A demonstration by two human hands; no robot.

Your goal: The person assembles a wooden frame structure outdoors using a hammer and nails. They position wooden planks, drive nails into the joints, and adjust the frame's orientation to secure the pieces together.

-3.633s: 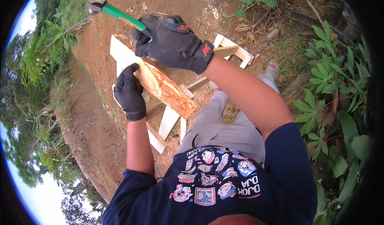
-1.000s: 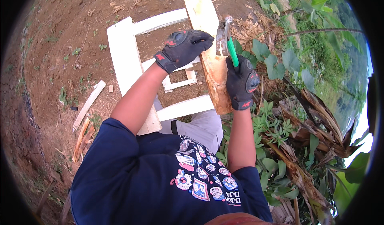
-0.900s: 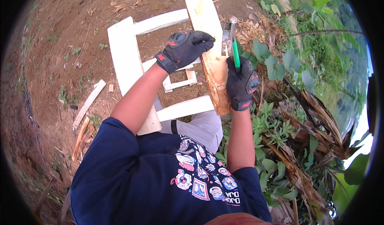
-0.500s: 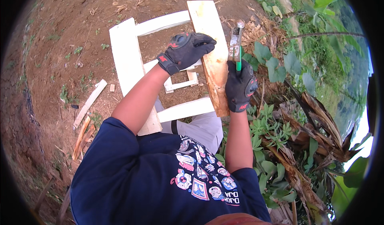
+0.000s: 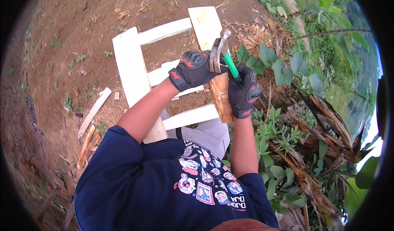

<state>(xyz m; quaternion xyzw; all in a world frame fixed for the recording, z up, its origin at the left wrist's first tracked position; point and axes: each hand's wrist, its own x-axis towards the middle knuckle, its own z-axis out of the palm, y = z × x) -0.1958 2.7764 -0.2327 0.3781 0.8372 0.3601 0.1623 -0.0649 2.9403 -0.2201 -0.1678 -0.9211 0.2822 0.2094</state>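
My right hand, in a black and red work glove, is wrapped round the green handle of a claw hammer. The hammer's metal head hangs over the right-hand board of a pale wooden frame, right at my left fingertips. My left hand, gloved the same way, is closed in a pinch above that board. The hammer head hides its fingertips, so what they hold cannot be made out. The frame's left-hand board lies beyond my left forearm, joined to the other by crosspieces.
Wood offcuts and a small block lie on the bare soil at left. Leafy plants and dry banana leaves crowd the right side. My legs in light trousers are under the frame's near end.
The hammer has swung from the board's right side to over the board, its head now covering my left fingertips. My left hand has shifted slightly down, and the frame appears a little lower.
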